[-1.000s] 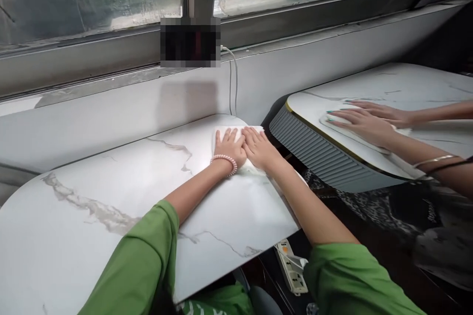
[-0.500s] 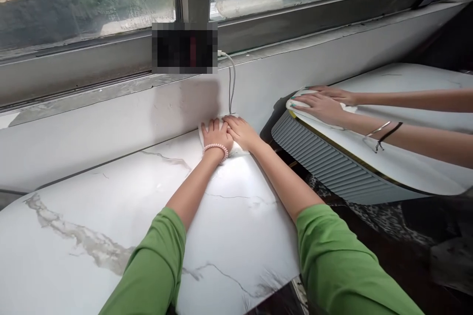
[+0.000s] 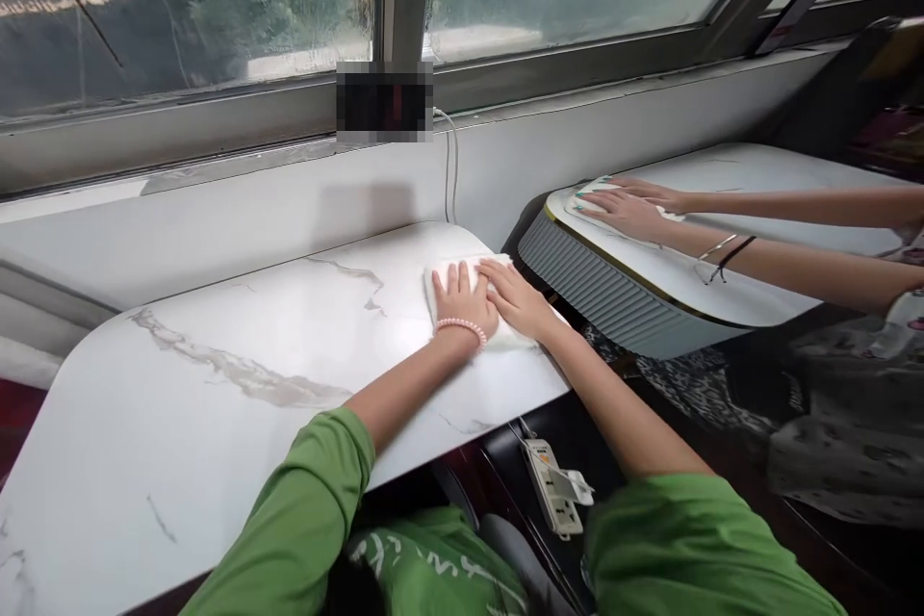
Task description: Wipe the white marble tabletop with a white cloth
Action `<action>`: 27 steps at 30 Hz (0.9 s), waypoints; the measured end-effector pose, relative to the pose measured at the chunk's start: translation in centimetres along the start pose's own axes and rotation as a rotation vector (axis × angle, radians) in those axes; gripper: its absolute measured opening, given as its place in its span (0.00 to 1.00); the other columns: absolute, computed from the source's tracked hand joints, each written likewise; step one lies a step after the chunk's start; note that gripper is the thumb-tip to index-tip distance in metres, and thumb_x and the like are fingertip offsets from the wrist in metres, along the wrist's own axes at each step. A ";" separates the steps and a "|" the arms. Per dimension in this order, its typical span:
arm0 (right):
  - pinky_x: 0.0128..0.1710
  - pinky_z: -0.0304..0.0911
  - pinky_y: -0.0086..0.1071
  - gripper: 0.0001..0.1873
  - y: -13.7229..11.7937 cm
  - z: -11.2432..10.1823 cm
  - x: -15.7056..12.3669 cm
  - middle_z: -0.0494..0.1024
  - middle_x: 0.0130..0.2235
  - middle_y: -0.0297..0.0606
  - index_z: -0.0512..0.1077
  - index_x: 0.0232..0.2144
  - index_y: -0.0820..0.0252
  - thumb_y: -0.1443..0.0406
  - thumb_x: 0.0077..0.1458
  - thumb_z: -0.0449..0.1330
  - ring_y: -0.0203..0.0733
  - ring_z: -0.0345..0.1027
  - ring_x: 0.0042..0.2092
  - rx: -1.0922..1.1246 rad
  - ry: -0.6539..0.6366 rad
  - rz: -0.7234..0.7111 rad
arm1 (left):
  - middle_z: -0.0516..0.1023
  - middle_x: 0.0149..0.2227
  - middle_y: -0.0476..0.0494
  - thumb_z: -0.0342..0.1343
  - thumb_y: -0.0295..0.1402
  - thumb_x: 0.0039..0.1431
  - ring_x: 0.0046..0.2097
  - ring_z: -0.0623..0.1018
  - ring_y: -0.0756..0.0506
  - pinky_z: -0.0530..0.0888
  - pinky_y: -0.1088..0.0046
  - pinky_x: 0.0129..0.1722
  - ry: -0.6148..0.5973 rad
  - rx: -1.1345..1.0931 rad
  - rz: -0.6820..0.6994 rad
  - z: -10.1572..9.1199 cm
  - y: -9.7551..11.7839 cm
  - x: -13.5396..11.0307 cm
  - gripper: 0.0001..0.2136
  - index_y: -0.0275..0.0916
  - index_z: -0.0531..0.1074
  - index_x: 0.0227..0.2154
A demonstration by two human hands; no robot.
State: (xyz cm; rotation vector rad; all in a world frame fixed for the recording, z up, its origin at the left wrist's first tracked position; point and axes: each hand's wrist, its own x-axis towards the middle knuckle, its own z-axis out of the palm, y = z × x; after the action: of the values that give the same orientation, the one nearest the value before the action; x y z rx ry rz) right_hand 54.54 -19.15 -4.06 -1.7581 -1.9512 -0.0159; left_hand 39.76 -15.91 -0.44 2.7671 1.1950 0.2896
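Note:
A folded white cloth (image 3: pixel 448 275) lies flat on a white marble-patterned table (image 3: pixel 289 443), near its right end. My left hand (image 3: pixel 466 296), with a pink coiled band at the wrist, presses on the cloth with fingers spread. Beside it, my right hand (image 3: pixel 518 298) lies flat on the same cloth, its fingers stretched out and its fingertips touching the left hand. Both palms hide the middle of the cloth.
At right, another person's hands (image 3: pixel 625 210) rest on a white cloth on a second table (image 3: pixel 729 175) with a ribbed side. A blurred dark object (image 3: pixel 384 102) with a white cable (image 3: pixel 454 164) stands on the window ledge. Below sits a power strip (image 3: pixel 552 491).
Both my hands have drawn the cloth from the table's far corner by the wall back toward me along the right end. The view has shifted, and the power strip now shows.

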 end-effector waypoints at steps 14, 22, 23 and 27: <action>0.65 0.47 0.52 0.28 -8.8 -1.8 -10.9 0.62 0.62 0.53 0.61 0.59 0.69 0.61 0.64 0.38 0.51 0.51 0.66 -0.205 0.039 0.227 | 0.52 0.68 0.37 0.40 0.35 0.67 0.68 0.51 0.36 0.45 0.46 0.66 -0.067 -0.019 0.289 -1.5 1.9 -9.7 0.23 0.37 0.57 0.63; 0.65 0.47 0.51 0.28 -8.6 -1.0 -8.2 0.61 0.64 0.53 0.59 0.60 0.70 0.62 0.63 0.37 0.52 0.50 0.66 -0.254 -0.047 0.237 | 0.52 0.68 0.38 0.40 0.35 0.66 0.68 0.51 0.37 0.45 0.46 0.66 -0.076 -0.034 0.259 -1.4 0.0 -8.3 0.23 0.36 0.58 0.63; 0.65 0.47 0.52 0.28 -8.7 -0.7 -7.5 0.60 0.64 0.52 0.59 0.60 0.70 0.62 0.63 0.37 0.52 0.50 0.66 -0.255 -0.049 0.231 | 0.52 0.68 0.38 0.40 0.35 0.66 0.68 0.50 0.37 0.44 0.45 0.66 -0.076 -0.035 0.264 -1.4 -0.7 -7.9 0.24 0.36 0.58 0.63; 0.64 0.47 0.52 0.27 -9.2 1.2 -3.2 0.60 0.64 0.50 0.59 0.60 0.68 0.63 0.63 0.38 0.50 0.49 0.67 -0.252 -0.048 0.218 | 0.52 0.68 0.38 0.39 0.34 0.66 0.69 0.49 0.37 0.39 0.43 0.65 -0.071 -0.029 0.245 -1.9 -4.4 -5.6 0.24 0.36 0.58 0.63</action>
State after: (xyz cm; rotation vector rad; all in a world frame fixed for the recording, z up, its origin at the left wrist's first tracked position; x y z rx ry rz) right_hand 45.61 -23.17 -3.34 -2.1456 -1.8451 -0.1515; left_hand 32.46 -16.90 -0.06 2.8723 0.8302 0.2259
